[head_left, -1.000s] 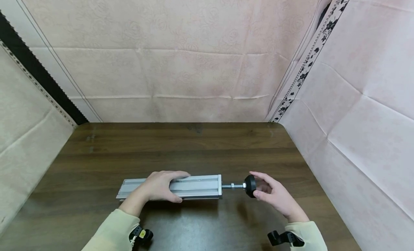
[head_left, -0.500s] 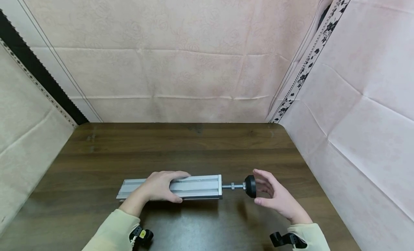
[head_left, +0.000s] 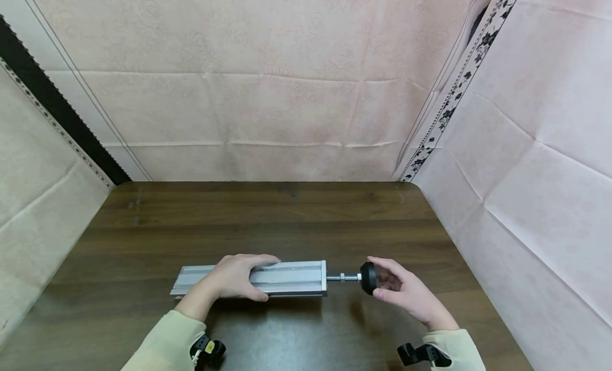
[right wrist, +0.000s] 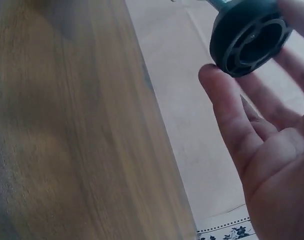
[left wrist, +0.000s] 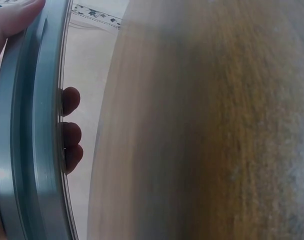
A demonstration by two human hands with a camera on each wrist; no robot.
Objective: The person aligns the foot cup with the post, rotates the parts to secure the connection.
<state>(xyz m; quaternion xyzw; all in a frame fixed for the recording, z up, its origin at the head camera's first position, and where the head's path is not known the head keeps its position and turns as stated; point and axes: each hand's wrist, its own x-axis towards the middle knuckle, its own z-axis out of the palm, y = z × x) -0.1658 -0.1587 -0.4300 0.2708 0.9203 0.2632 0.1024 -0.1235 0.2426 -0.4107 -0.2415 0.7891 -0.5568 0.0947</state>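
My left hand (head_left: 235, 278) grips a silver aluminium profile (head_left: 294, 279) from above, lying lengthwise across the head view. In the left wrist view the thumb is on one side of the grooved profile (left wrist: 44, 130) and fingertips (left wrist: 72, 134) show past its far edge. A threaded rod (head_left: 336, 278) with a nut sticks out of the profile's right end and bears a round black levelling foot (head_left: 367, 278). My right hand (head_left: 406, 295) holds the foot by its rim between thumb and fingers. The right wrist view shows the foot's ribbed, hollow underside (right wrist: 252, 39).
Below lies a brown wood-grain table (head_left: 268, 217), with the profile's shadow on it. Pale patterned cloth hangs behind (head_left: 287, 94) and at both sides. Each sleeved wrist carries a black camera mount, such as the right camera mount (head_left: 423, 355).
Half a second ago the right thumb and fingers were spread away from the foot; now they are back at its rim. The profile and left hand have shifted very slightly left.
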